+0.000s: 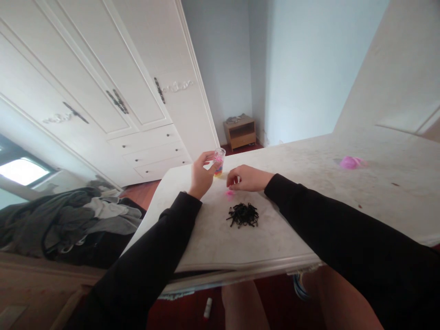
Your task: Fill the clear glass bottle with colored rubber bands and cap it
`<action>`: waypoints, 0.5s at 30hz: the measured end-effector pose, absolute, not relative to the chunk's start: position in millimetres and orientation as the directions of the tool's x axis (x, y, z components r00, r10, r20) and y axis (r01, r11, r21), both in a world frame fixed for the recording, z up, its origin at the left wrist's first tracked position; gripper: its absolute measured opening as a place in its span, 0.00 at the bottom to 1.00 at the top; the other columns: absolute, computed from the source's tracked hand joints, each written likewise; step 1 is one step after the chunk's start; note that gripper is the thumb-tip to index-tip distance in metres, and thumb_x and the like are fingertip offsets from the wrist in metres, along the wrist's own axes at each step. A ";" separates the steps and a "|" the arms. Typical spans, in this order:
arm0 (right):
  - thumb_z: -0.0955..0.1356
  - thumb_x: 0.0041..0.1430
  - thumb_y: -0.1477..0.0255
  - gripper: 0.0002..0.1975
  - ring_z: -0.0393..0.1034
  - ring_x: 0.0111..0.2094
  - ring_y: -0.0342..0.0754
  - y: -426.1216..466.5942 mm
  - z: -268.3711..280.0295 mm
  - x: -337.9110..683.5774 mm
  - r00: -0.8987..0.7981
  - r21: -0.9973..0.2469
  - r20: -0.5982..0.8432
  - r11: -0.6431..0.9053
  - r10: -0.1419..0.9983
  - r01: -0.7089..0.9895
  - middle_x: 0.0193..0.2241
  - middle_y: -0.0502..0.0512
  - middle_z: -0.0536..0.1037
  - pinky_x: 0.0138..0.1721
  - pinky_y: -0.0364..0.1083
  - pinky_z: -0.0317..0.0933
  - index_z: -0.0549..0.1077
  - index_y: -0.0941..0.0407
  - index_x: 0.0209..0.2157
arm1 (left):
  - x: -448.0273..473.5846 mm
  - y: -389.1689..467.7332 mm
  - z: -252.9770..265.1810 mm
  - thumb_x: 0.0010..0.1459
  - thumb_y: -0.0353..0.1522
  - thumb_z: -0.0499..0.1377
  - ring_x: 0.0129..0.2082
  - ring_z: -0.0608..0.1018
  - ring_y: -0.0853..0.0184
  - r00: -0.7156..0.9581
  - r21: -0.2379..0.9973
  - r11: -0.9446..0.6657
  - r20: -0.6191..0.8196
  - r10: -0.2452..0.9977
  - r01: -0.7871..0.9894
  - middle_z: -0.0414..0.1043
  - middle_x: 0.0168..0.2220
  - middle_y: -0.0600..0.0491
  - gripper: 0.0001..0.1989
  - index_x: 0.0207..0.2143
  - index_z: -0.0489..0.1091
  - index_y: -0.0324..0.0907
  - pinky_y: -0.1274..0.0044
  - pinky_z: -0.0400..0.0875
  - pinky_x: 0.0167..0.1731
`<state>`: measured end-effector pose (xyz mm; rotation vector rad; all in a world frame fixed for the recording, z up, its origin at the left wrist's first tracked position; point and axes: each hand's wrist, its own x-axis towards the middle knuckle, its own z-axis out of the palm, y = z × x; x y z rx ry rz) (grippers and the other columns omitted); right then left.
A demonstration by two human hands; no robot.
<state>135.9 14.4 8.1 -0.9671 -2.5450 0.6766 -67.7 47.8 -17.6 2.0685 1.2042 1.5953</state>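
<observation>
My left hand (203, 172) is wrapped round a clear plastic cup (219, 156), near the far edge of the table. Inside the cup lie small bands in layers of pink, blue, orange and yellow. My right hand (245, 178) is closed in a pinch, a little right of the cup; what its fingertips hold, if anything, is too small to make out. Just below those fingertips a few small pink bands (229, 195) lie on the table. Nearer to me is a loose heap of black hair ties (243, 215).
The pale table (295, 220) ends close in front of my legs. Toward its right side sits a pink bundle (351, 162). Dark and grey clothes (85, 220) are piled on the left. A white tube (207, 308) with a red end lies on the floor.
</observation>
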 end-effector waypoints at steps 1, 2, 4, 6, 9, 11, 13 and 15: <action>0.73 0.57 0.76 0.07 0.73 0.34 0.47 14.4 8.2 137.0 -0.709 -0.529 0.132 0.654 0.693 0.541 0.35 0.58 0.83 0.38 0.44 0.65 0.83 0.60 0.38 | -67.5 47.8 -17.6 0.57 0.30 0.68 0.45 0.83 0.61 0.048 0.648 -0.620 0.674 0.738 0.443 0.83 0.44 0.49 0.13 0.46 0.75 0.44 0.67 0.76 0.47; 0.75 0.55 0.75 0.09 0.73 0.35 0.48 14.3 8.0 137.8 -0.708 -0.516 0.124 0.655 0.695 0.552 0.37 0.59 0.83 0.39 0.44 0.65 0.84 0.60 0.39 | -67.4 47.7 -17.6 0.57 0.30 0.68 0.45 0.83 0.61 0.045 0.651 -0.620 0.673 0.738 0.438 0.83 0.44 0.49 0.13 0.46 0.75 0.44 0.66 0.76 0.47; 0.78 0.50 0.71 0.14 0.73 0.38 0.50 13.8 6.7 138.0 -0.711 -0.491 0.099 0.656 0.696 0.574 0.39 0.59 0.82 0.40 0.45 0.65 0.84 0.59 0.40 | -66.9 47.7 -17.6 0.57 0.30 0.68 0.45 0.83 0.60 0.041 0.655 -0.620 0.673 0.739 0.431 0.83 0.44 0.49 0.13 0.46 0.75 0.44 0.66 0.75 0.47; 0.81 0.45 0.68 0.20 0.73 0.39 0.51 13.3 4.9 136.6 -0.708 -0.468 0.080 0.654 0.701 0.594 0.40 0.59 0.81 0.40 0.46 0.65 0.84 0.59 0.41 | -66.6 47.8 -17.6 0.57 0.30 0.68 0.45 0.83 0.60 0.040 0.656 -0.622 0.673 0.738 0.428 0.83 0.44 0.49 0.13 0.46 0.75 0.44 0.66 0.75 0.47; 0.81 0.47 0.68 0.18 0.73 0.39 0.51 12.9 3.4 133.4 -0.718 -0.461 0.069 0.661 0.692 0.592 0.39 0.59 0.81 0.41 0.46 0.65 0.84 0.60 0.40 | -66.5 47.9 -17.6 0.57 0.31 0.68 0.45 0.83 0.60 0.043 0.653 -0.624 0.675 0.736 0.428 0.83 0.44 0.49 0.14 0.46 0.76 0.44 0.65 0.75 0.47; 0.78 0.52 0.70 0.11 0.73 0.38 0.50 12.6 2.7 131.3 -0.741 -0.471 0.070 0.677 0.668 0.566 0.37 0.58 0.81 0.42 0.45 0.64 0.84 0.59 0.37 | -66.9 48.1 -17.8 0.57 0.31 0.68 0.45 0.83 0.60 0.047 0.650 -0.625 0.676 0.736 0.431 0.83 0.44 0.49 0.14 0.46 0.76 0.44 0.66 0.75 0.47; 0.76 0.56 0.73 0.05 0.72 0.38 0.49 12.2 1.5 129.3 -0.757 -0.472 0.075 0.692 0.649 0.547 0.37 0.58 0.80 0.41 0.45 0.64 0.83 0.59 0.35 | -67.5 48.6 -18.1 0.57 0.31 0.68 0.45 0.83 0.60 0.052 0.642 -0.628 0.680 0.731 0.439 0.83 0.45 0.49 0.14 0.46 0.75 0.44 0.66 0.75 0.46; 0.75 0.58 0.74 0.03 0.71 0.38 0.49 11.4 -0.5 127.8 -0.774 -0.446 0.090 0.721 0.626 0.531 0.37 0.58 0.80 0.42 0.46 0.64 0.82 0.59 0.34 | -68.2 49.0 -18.4 0.57 0.31 0.68 0.45 0.83 0.60 0.060 0.623 -0.635 0.690 0.721 0.457 0.83 0.45 0.49 0.14 0.46 0.75 0.44 0.66 0.75 0.46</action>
